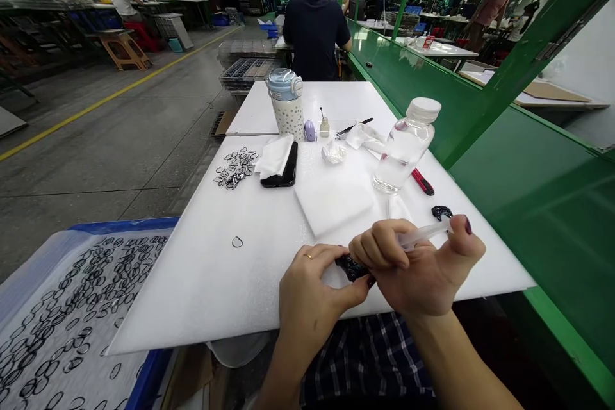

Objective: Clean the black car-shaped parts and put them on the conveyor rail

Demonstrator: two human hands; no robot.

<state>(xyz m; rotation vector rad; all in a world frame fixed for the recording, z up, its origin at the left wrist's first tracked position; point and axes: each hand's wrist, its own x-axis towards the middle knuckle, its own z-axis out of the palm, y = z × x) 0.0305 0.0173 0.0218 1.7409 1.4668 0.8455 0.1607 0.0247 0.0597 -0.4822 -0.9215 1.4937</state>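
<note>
My left hand (312,298) pinches a small black piece (350,267) against the white board (216,288). My right hand (413,266) grips a clear plastic syringe-like tube (423,235) and presses its fingers close to the black piece. The tube's tip is hidden inside my right hand. Just past my right thumb lies another black piece (441,212). A white foam pad (334,205) sits beyond my hands, and a single black ring (237,242) lies to their left.
A blue-rimmed tray (72,314) of black rings sits at lower left. The board holds a ring pile (235,168), black phone (279,166), water bottle (403,147), red cutter (423,182) and dotted tumbler (287,116). A co-worker (314,29) sits beyond; a green bench (538,205) runs right.
</note>
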